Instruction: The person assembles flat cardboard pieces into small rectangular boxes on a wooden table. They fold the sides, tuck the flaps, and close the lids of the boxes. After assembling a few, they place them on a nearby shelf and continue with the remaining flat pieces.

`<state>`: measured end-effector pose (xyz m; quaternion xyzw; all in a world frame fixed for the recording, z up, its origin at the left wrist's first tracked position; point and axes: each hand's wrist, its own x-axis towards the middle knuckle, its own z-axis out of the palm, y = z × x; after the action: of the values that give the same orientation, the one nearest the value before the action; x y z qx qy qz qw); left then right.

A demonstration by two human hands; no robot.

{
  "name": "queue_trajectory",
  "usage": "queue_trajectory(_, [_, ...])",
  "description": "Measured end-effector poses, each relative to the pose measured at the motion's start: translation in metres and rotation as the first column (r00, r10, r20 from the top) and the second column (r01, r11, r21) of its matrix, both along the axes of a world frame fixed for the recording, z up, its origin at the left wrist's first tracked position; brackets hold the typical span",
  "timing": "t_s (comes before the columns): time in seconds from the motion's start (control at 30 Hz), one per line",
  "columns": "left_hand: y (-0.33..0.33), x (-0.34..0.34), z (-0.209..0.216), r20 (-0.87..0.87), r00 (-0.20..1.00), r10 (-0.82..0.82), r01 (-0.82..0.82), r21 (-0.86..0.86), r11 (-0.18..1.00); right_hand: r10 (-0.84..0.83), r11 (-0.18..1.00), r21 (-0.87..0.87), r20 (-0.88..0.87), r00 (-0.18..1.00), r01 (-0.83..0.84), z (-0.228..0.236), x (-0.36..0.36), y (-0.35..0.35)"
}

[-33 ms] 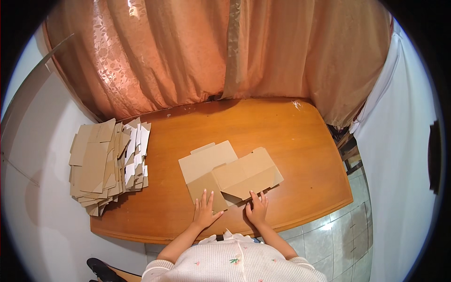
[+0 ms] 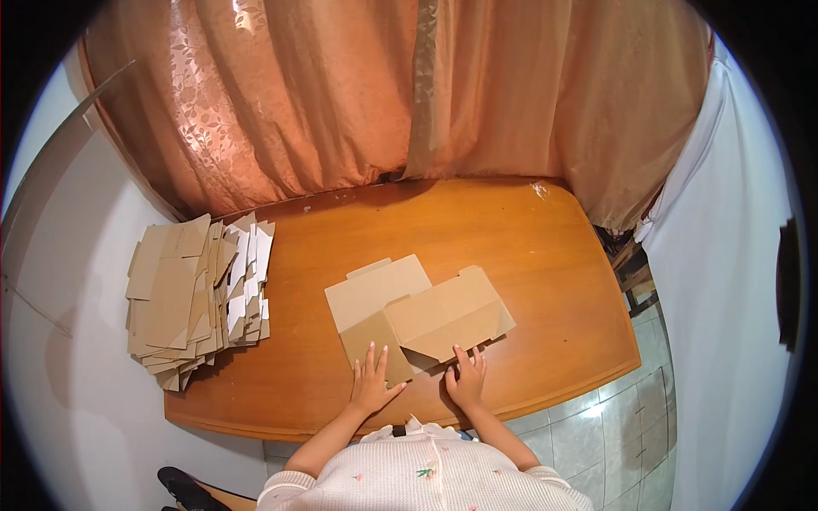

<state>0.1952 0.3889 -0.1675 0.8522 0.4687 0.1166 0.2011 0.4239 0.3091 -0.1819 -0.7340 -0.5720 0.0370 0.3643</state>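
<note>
A partly folded cardboard box blank (image 2: 447, 311) lies in front of me on the wooden table, brown, with creased panels and a flap at its far edge. My left hand (image 2: 371, 383) rests flat on its near left panel, fingers spread. At the near edge, right of the middle, my right hand (image 2: 466, 380) touches a raised, folded panel with its fingertips. Those fingers are stretched out and a little apart; the thumb lies along the near side. A shadowed gap shows under the raised panel between my hands.
On the table's (image 2: 545, 341) left end stands an uneven stack of flat cardboard blanks (image 2: 175, 289), some with white sides (image 2: 243, 272). Orange curtains (image 2: 341, 102) hang along the far edge. A white cloth (image 2: 724, 230) hangs at the right, above a tiled floor (image 2: 596, 434). A black object (image 2: 183, 490) sits low left.
</note>
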Motion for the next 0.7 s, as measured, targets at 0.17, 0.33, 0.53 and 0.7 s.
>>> queue_trajectory(0.17, [-0.006, 0.001, 0.009, 0.084, 0.996, 0.016, -0.023, 0.089, 0.996, -0.004, 0.986, 0.168, 0.004, 1.000, 0.004, 0.033, -0.017, 0.009])
queue_trajectory(0.33, [-0.003, 0.000, 0.017, 0.446, 0.895, 0.011, -0.046, 0.066, 0.997, 0.063, 0.969, 0.235, 0.044, 0.997, -0.072, 0.056, -0.022, 0.017])
queue_trajectory(0.53, [0.014, -0.012, 0.047, 0.543, 0.837, 0.068, 0.011, -0.141, 0.990, 0.027, 0.983, 0.178, 0.093, 0.995, -0.044, 0.056, -0.016, 0.018])
queue_trajectory(0.7, [0.019, -0.015, 0.050, 0.620, 0.764, 0.178, -0.105, -0.153, 0.983, -0.072, 0.979, 0.199, 0.126, 0.989, 0.046, 0.045, 0.008, 0.010])
